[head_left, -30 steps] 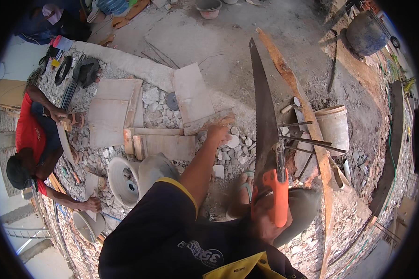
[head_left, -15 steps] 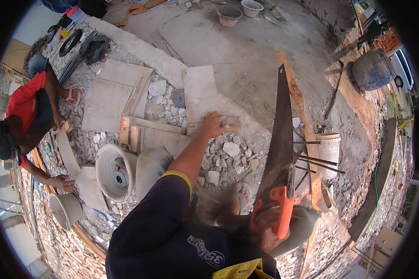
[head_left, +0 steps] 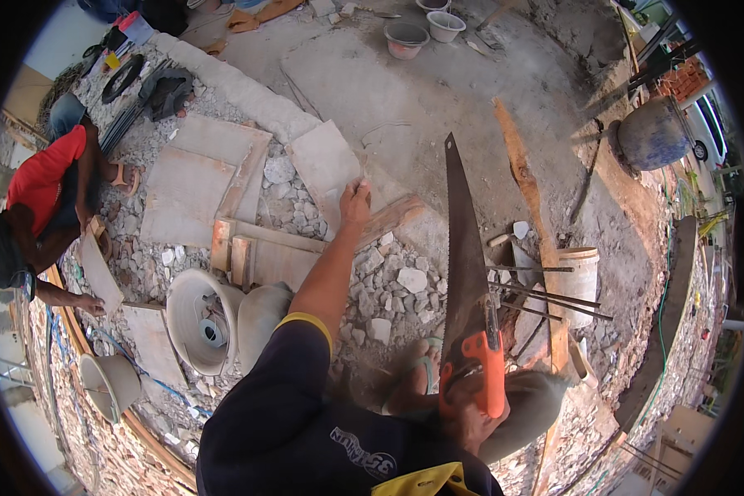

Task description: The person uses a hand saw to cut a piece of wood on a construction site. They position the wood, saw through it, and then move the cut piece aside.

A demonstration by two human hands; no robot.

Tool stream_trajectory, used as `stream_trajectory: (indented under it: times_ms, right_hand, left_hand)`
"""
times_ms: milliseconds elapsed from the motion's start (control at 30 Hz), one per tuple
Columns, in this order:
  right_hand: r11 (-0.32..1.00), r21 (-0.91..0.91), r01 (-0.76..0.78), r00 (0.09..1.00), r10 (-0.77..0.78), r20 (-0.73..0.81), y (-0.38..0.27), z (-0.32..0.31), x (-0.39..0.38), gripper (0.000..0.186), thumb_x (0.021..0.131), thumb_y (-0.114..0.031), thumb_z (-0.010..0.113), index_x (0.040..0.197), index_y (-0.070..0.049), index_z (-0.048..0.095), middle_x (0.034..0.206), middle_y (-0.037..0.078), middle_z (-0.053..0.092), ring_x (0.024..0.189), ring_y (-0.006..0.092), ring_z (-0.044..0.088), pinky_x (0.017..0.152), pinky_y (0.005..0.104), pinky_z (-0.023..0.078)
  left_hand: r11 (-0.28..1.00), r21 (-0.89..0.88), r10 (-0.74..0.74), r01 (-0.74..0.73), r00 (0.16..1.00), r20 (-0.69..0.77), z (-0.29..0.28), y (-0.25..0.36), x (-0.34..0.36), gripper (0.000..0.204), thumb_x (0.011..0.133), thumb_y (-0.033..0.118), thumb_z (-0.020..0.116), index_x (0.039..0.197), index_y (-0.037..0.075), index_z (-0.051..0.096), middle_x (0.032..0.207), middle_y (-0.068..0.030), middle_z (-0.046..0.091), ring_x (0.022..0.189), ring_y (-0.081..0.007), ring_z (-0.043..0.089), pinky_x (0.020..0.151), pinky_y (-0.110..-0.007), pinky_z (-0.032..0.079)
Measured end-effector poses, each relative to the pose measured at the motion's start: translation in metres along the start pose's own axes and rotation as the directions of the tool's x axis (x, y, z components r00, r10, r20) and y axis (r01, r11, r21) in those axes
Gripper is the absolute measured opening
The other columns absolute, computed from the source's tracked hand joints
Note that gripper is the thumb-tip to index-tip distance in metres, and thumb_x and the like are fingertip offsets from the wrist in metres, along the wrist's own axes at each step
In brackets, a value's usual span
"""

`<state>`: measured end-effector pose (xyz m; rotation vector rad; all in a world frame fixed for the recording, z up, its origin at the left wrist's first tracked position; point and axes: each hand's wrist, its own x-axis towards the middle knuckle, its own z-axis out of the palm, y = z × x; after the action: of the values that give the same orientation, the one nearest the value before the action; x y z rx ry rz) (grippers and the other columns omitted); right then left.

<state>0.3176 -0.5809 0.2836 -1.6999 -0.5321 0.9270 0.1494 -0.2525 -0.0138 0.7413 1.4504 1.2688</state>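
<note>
My right hand point(head_left: 478, 413) is closed round the orange handle of a handsaw point(head_left: 463, 248), whose long dark toothed blade points away from me. My left hand point(head_left: 355, 198), on my outstretched arm, has its fingers curled on the edge of a thin pale board point(head_left: 326, 161). A rough wooden offcut point(head_left: 393, 217) lies just right of that hand, above broken rubble point(head_left: 388, 289). My sandalled foot shows below the rubble, partly behind the saw.
A co-worker in red point(head_left: 45, 178) crouches at left, holding a pale panel point(head_left: 99, 273). Tubs point(head_left: 178, 318), more boards point(head_left: 182, 194), a long split plank point(head_left: 525, 174), protruding steel bars point(head_left: 554, 310), a white bucket point(head_left: 583, 264) and a blue drum point(head_left: 649, 140) lie around me.
My left hand has moved from the offcut up and left to the board's edge, and the board has turned anticlockwise. The saw blade has swung left. The co-worker's lower hand has moved left.
</note>
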Motion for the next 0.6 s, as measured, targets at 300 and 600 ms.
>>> stream_trajectory:
  times_ms: [300,600]
  right_hand:
    - [0.992,-0.099,0.075,0.997,-0.077,-0.025,-0.010,0.019,0.002,0.017,0.085,0.003,0.067,0.101,0.009,0.060,0.078,0.006,0.062,0.070,0.0120,0.062,0.063,0.0264,0.054]
    - [0.954,-0.260,0.151,0.978,-0.182,-0.102,-0.041,0.034,-0.001,0.004,0.069,0.000,0.061,0.072,0.000,0.058,0.067,0.004,0.059,0.062,0.0144,0.056,0.058,0.0287,0.045]
  left_hand:
    - [0.866,-0.437,-0.389,0.244,0.878,-0.281,-0.079,0.034,0.031,0.031,0.091,0.039,0.057,0.094,0.008,0.063,0.082,-0.0014,0.059,0.067,-0.0184,0.054,0.063,-0.036,0.045]
    - [0.819,0.265,-0.573,0.508,0.746,0.339,-0.053,0.055,-0.079,0.060,0.085,0.055,0.064,0.109,0.000,0.067,0.094,-0.0125,0.068,0.082,-0.0307,0.064,0.069,-0.045,0.057]
